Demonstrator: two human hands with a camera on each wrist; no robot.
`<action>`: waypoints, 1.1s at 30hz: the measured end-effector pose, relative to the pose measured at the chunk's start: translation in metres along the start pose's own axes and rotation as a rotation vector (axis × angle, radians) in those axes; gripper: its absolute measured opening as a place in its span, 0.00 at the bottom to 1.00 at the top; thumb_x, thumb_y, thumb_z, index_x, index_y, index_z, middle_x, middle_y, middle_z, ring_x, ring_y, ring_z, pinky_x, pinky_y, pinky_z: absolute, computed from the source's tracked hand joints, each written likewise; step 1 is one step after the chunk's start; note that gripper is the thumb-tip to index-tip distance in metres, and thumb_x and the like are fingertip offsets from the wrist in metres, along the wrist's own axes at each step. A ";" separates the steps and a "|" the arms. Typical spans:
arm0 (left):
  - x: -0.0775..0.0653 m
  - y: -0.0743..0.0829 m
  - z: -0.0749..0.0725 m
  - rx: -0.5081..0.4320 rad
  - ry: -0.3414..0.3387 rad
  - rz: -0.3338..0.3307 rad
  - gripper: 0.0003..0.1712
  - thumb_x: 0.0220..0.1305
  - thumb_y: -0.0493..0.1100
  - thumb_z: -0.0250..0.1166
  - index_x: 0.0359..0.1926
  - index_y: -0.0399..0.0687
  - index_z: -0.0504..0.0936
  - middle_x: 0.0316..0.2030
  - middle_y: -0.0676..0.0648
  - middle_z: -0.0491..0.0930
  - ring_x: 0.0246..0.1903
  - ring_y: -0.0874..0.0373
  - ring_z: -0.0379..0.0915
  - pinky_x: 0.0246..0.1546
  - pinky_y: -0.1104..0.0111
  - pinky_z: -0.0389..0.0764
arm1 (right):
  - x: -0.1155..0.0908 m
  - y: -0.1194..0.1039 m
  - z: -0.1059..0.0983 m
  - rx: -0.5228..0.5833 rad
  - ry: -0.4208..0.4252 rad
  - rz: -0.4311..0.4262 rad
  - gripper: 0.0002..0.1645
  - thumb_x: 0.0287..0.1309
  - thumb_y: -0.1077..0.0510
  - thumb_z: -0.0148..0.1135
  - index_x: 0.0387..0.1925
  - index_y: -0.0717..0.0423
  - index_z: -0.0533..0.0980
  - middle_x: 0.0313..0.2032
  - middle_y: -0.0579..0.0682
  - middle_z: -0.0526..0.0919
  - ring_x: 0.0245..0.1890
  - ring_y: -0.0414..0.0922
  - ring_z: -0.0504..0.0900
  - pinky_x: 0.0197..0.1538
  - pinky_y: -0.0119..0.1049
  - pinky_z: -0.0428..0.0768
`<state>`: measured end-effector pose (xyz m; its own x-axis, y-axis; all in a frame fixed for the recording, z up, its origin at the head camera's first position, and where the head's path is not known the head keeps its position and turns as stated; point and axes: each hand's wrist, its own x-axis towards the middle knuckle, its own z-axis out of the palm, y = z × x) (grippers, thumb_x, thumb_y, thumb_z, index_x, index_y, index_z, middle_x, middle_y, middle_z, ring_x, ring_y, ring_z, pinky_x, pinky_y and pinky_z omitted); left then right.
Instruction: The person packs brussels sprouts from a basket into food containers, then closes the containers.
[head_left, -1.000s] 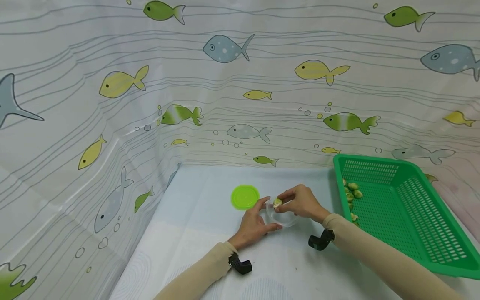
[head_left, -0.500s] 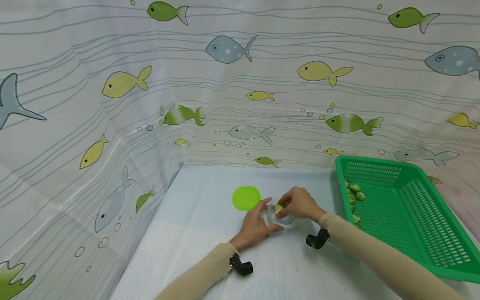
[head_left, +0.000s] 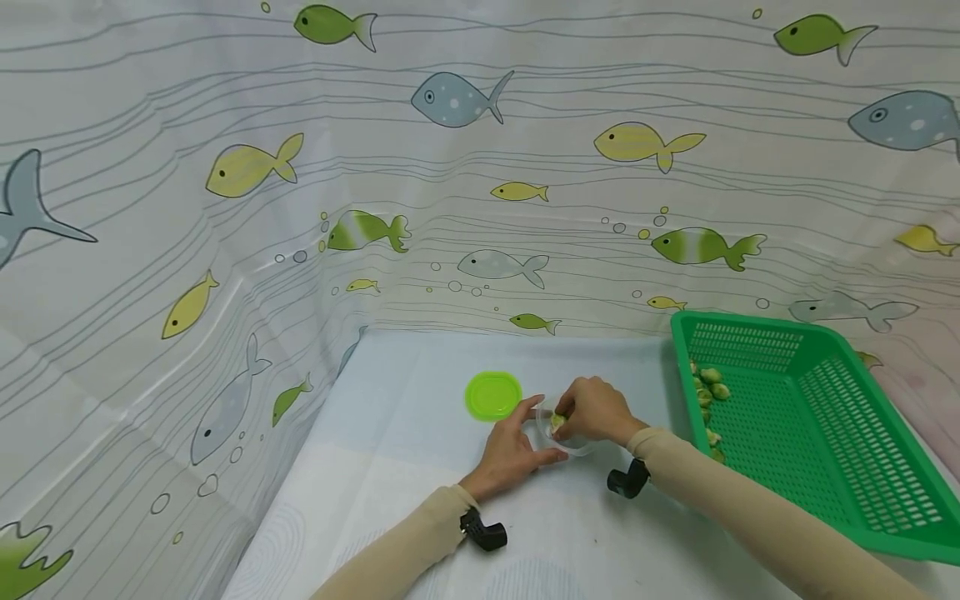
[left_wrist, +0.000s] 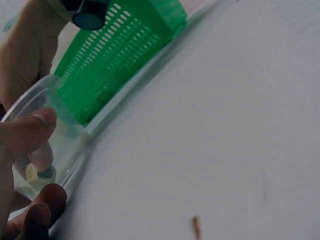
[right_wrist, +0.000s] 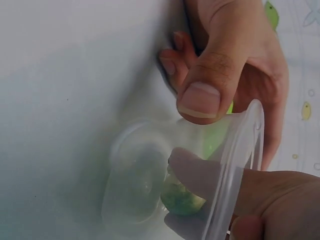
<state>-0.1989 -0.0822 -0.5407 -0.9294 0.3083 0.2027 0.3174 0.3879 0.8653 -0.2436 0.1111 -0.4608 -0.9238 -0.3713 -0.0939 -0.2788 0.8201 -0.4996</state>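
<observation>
My left hand (head_left: 506,454) holds a clear plastic container (right_wrist: 145,175) by its side, thumb on the near wall and fingers round the far side. The right hand (head_left: 600,410) reaches in over the rim and pinches a small green Brussels sprout (right_wrist: 182,200). Through the clear wall in the right wrist view, the sprout sits low inside the container between thumb and fingertips. In the left wrist view the pale side of the sprout (left_wrist: 33,176) shows through the wall. A bright green lid (head_left: 492,396) lies flat on the table just beyond the left fingertips.
A large green slotted basket (head_left: 802,450) stands to the right, under and beyond the right forearm. Several Brussels sprouts (head_left: 705,396) lie along its left side. A fish-printed sheet (head_left: 480,167) rises behind and left of the pale table cover (head_left: 405,417).
The right hand has lowered the sprout from the container's rim down into it and turned slightly inward. The left hand has kept its hold on the container.
</observation>
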 end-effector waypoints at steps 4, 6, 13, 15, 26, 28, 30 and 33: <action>0.000 0.001 0.000 0.001 -0.001 -0.013 0.55 0.54 0.51 0.85 0.78 0.52 0.66 0.64 0.40 0.82 0.13 0.68 0.74 0.19 0.75 0.73 | 0.000 -0.002 0.000 -0.045 0.006 -0.020 0.19 0.41 0.54 0.89 0.37 0.55 0.92 0.29 0.44 0.91 0.31 0.42 0.84 0.36 0.40 0.84; 0.001 0.001 0.000 0.007 -0.001 -0.014 0.55 0.54 0.51 0.85 0.78 0.51 0.66 0.64 0.41 0.82 0.13 0.68 0.74 0.19 0.75 0.73 | -0.001 -0.003 0.000 -0.056 0.013 -0.027 0.19 0.41 0.54 0.89 0.37 0.55 0.92 0.29 0.44 0.90 0.31 0.42 0.84 0.36 0.40 0.84; 0.001 0.003 0.000 0.044 -0.007 0.005 0.57 0.54 0.51 0.85 0.79 0.46 0.64 0.65 0.37 0.81 0.13 0.72 0.70 0.19 0.76 0.72 | -0.003 -0.005 0.000 -0.095 0.025 -0.077 0.18 0.41 0.55 0.89 0.36 0.55 0.91 0.28 0.43 0.89 0.30 0.42 0.82 0.34 0.40 0.83; 0.001 0.003 0.000 0.062 -0.001 0.016 0.57 0.53 0.51 0.85 0.79 0.45 0.64 0.64 0.37 0.82 0.12 0.73 0.69 0.19 0.76 0.71 | -0.003 -0.005 0.001 -0.098 0.026 -0.091 0.17 0.42 0.56 0.88 0.36 0.55 0.91 0.28 0.44 0.89 0.30 0.41 0.82 0.33 0.40 0.82; -0.001 0.002 0.003 0.117 0.032 0.023 0.55 0.52 0.54 0.85 0.76 0.45 0.68 0.62 0.39 0.84 0.13 0.76 0.67 0.22 0.78 0.69 | -0.005 -0.001 0.000 -0.083 0.027 -0.119 0.18 0.44 0.55 0.87 0.37 0.56 0.90 0.31 0.46 0.91 0.32 0.42 0.83 0.35 0.41 0.83; -0.001 0.002 0.003 0.117 0.034 0.031 0.54 0.52 0.53 0.85 0.75 0.45 0.69 0.61 0.40 0.85 0.13 0.76 0.66 0.22 0.78 0.69 | -0.006 0.000 -0.004 -0.071 0.022 -0.135 0.20 0.43 0.55 0.88 0.39 0.57 0.90 0.34 0.47 0.92 0.35 0.43 0.86 0.38 0.42 0.85; -0.001 0.002 0.003 0.117 0.036 0.041 0.54 0.52 0.53 0.85 0.75 0.43 0.69 0.61 0.39 0.85 0.14 0.75 0.66 0.21 0.78 0.69 | -0.008 0.002 -0.011 -0.042 0.010 -0.155 0.22 0.43 0.54 0.88 0.40 0.57 0.90 0.36 0.48 0.92 0.38 0.45 0.88 0.41 0.44 0.86; 0.000 0.002 0.003 0.121 0.035 0.045 0.53 0.52 0.52 0.85 0.74 0.43 0.70 0.61 0.39 0.85 0.14 0.75 0.65 0.21 0.78 0.68 | -0.010 0.007 -0.026 0.037 -0.012 -0.200 0.23 0.45 0.55 0.88 0.43 0.59 0.90 0.39 0.51 0.93 0.41 0.49 0.91 0.44 0.44 0.87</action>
<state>-0.1976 -0.0793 -0.5406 -0.9191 0.2977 0.2580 0.3773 0.4770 0.7938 -0.2437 0.1318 -0.4407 -0.8476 -0.5306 -0.0003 -0.4462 0.7132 -0.5405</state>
